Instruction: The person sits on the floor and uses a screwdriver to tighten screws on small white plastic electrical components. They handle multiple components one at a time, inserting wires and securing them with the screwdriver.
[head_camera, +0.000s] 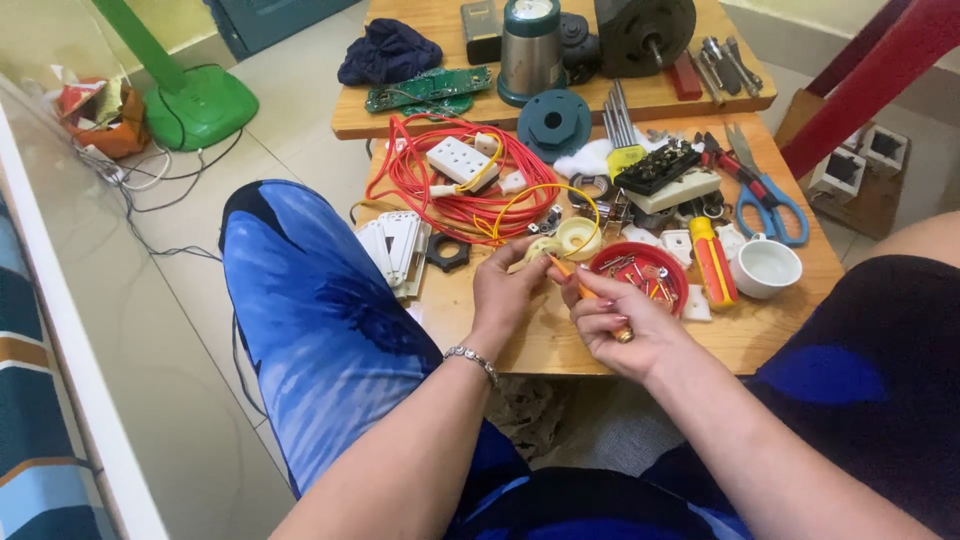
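My left hand pinches a small cream plastic electrical part above the low wooden table. A yellow wire loops up from that part. My right hand grips an orange-handled screwdriver, its tip set against the cream part. A second cream round piece lies just behind the hands. Right of my fingers sits a red bowl filled with screws and small metal bits.
A coil of red cable with a white socket strip lies behind. White switch plates, a white cup, a red-yellow screwdriver, blue scissors, a black terminal block and a steel jar crowd the table. My knees flank it.
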